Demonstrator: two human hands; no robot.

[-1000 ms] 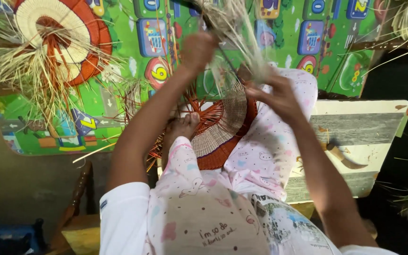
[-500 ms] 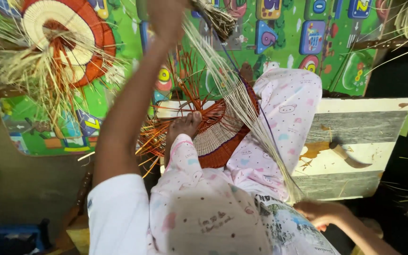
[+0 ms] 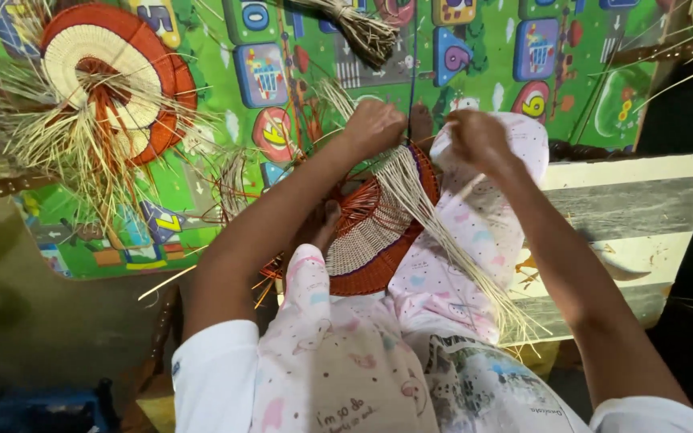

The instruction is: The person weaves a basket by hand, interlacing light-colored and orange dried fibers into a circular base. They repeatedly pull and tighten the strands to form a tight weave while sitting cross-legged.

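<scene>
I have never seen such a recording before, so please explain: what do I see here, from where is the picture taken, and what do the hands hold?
There is no machine. A camera on a person's head looks down at their own two bare hands. The left hand and the right hand each have a grip on a bundle of pale straw strands, which trails over the lap. Between the knees lies a half-woven round piece, cream with an orange-red rim. The person sits on a colourful play mat. On it, upper left, lies another round woven piece with loose straw ends, and a tied straw bundle at the top.
</scene>
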